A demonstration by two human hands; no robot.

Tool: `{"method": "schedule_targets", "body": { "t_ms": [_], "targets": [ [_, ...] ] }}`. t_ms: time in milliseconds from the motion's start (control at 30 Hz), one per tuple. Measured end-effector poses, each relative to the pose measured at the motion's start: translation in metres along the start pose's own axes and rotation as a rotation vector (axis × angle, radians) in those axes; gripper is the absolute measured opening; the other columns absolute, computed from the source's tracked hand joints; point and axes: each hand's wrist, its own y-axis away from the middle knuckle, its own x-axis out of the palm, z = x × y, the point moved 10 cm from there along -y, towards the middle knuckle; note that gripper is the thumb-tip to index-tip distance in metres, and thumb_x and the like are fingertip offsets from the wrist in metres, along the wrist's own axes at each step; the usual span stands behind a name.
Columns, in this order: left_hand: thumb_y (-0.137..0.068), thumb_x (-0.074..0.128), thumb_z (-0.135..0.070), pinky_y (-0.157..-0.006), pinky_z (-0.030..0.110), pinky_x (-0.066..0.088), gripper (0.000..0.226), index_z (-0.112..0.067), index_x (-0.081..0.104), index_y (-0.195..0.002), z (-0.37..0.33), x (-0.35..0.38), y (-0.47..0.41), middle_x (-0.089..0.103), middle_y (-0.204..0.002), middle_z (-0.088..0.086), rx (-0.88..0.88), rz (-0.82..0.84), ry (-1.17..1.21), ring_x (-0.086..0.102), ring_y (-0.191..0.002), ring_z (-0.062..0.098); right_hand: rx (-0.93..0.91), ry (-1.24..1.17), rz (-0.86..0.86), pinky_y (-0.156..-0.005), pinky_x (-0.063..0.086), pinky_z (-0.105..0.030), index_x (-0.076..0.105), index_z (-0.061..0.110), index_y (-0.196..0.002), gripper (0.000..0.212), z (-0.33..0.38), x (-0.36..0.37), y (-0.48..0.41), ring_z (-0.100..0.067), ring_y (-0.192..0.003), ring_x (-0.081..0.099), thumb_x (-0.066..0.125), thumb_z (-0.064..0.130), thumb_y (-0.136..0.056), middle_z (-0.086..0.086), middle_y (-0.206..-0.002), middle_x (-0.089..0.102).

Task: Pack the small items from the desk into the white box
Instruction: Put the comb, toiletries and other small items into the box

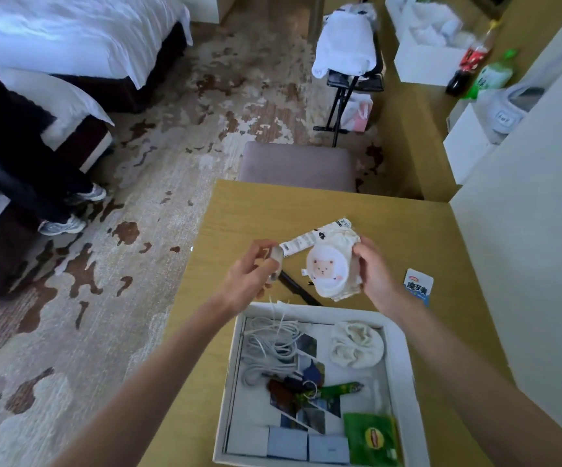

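- Filling the lower right of the view, the wooden desk (239, 210) bears the white box (402, 372) at its near edge, lid off.
- The right hand (373, 271) grips the right edge of a cream cloth with a round sheep picture (328, 267), held above the desk just beyond the box.
- The left hand (249, 274) pinches a small pale object (276, 256) between thumb and fingers; what it is cannot be told.
- In the box lie a coiled white cable (272, 342) at the far left, a cream fabric bundle (357, 345) at the far right and a green packet (370, 436) in the near right corner.
- On the desk lie a printed tube (301, 242) behind the hands, a blue-and-white packet (417, 286) to the right and a black stick (298, 289) near the box's far rim.
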Motion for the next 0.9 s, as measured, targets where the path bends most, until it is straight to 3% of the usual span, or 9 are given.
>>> {"method": "schedule_targets", "body": {
  "t_ms": [167,267,300,367,467,533,667,767,900],
  "targets": [
    [-0.081,0.049,-0.044,-0.063,0.024,0.044,0.032,-0.042,0.047,-0.113,-0.022,0.048,0.035,0.055,-0.103,-0.009,0.103,0.030,-0.229,0.055,-0.081,0.006,-0.140,0.392,0.096,-0.076,0.046,-0.037,0.058,0.021,-0.107,0.016,0.018,-0.031,0.058,-0.022,-0.091,0.060,0.044,0.017,-0.099,-0.009,-0.103,0.064],
    [-0.079,0.050,-0.043,-0.074,0.030,0.051,0.040,-0.037,0.049,-0.118,-0.025,0.066,0.056,0.054,-0.114,-0.010,0.116,-0.001,-0.356,0.055,-0.092,0.006,-0.570,0.691,0.124,-0.049,0.034,-0.012,0.056,0.022,-0.102,0.015,0.034,-0.036,0.098,-0.001,-0.054,0.047,0.046,0.011,-0.097,0.013,-0.073,0.057],
    [-0.078,0.050,-0.043,-0.076,0.030,0.051,0.042,-0.035,0.049,-0.119,-0.025,0.071,0.062,0.055,-0.114,-0.009,0.111,-0.011,-0.374,0.056,-0.093,0.007,-0.759,0.858,0.131,-0.050,0.034,-0.009,0.056,0.019,-0.101,0.016,0.039,-0.032,0.114,0.002,-0.056,0.046,0.048,0.008,-0.093,0.018,-0.079,0.055],
    [-0.079,0.050,-0.042,-0.077,0.029,0.048,0.044,-0.030,0.050,-0.121,-0.025,0.075,0.075,0.055,-0.113,-0.007,0.099,-0.048,-0.398,0.055,-0.093,0.008,-1.058,1.233,0.272,-0.063,0.044,-0.013,0.061,0.013,-0.101,0.021,0.018,-0.012,0.134,0.000,-0.075,0.051,0.057,0.000,-0.085,0.005,-0.102,0.058],
    [-0.081,0.053,-0.040,-0.080,0.030,0.047,0.043,-0.030,0.048,-0.122,-0.014,0.080,0.100,0.054,-0.114,-0.007,0.074,-0.079,-0.434,0.054,-0.097,0.012,-0.897,1.560,0.519,-0.089,0.048,-0.038,0.061,0.016,-0.118,0.042,-0.049,-0.007,0.121,-0.022,-0.110,0.053,0.058,-0.004,-0.081,-0.006,-0.129,0.050],
    [-0.082,0.055,-0.040,-0.080,0.030,0.048,0.042,-0.031,0.046,-0.122,-0.002,0.086,0.116,0.053,-0.115,-0.006,0.065,-0.050,-0.493,0.054,-0.100,0.014,-0.679,1.648,0.633,-0.100,0.042,-0.040,0.053,0.020,-0.131,0.050,-0.086,-0.016,0.116,-0.022,-0.126,0.043,0.053,0.000,-0.086,-0.003,-0.141,0.039],
    [-0.080,0.053,-0.049,-0.082,0.030,0.050,0.044,-0.039,0.042,-0.122,0.017,0.092,0.125,0.050,-0.126,-0.007,0.064,0.008,-0.618,0.053,-0.104,0.013,-0.658,1.452,0.566,-0.089,0.044,-0.032,0.054,0.022,-0.128,0.036,-0.079,-0.014,0.118,-0.017,-0.115,0.050,0.050,0.017,-0.093,0.004,-0.127,0.047],
    [-0.078,0.049,-0.057,-0.088,0.036,0.051,0.048,-0.044,0.038,-0.123,0.027,0.090,0.122,0.045,-0.131,-0.011,0.041,0.074,-0.664,0.050,-0.111,0.015,-0.774,1.606,0.447,-0.089,0.045,-0.035,0.048,0.020,-0.132,0.045,-0.072,-0.006,0.118,-0.021,-0.116,0.048,0.057,0.023,-0.088,-0.001,-0.131,0.046],
    [-0.075,0.046,-0.058,-0.092,0.037,0.049,0.049,-0.044,0.038,-0.121,0.022,0.103,0.113,0.045,-0.132,-0.013,0.078,0.113,-0.668,0.050,-0.114,0.015,-0.619,1.869,0.468,-0.094,0.041,-0.042,0.040,0.020,-0.141,0.063,-0.090,-0.009,0.104,-0.027,-0.127,0.041,0.063,0.027,-0.083,-0.008,-0.139,0.040]
  ]
}}
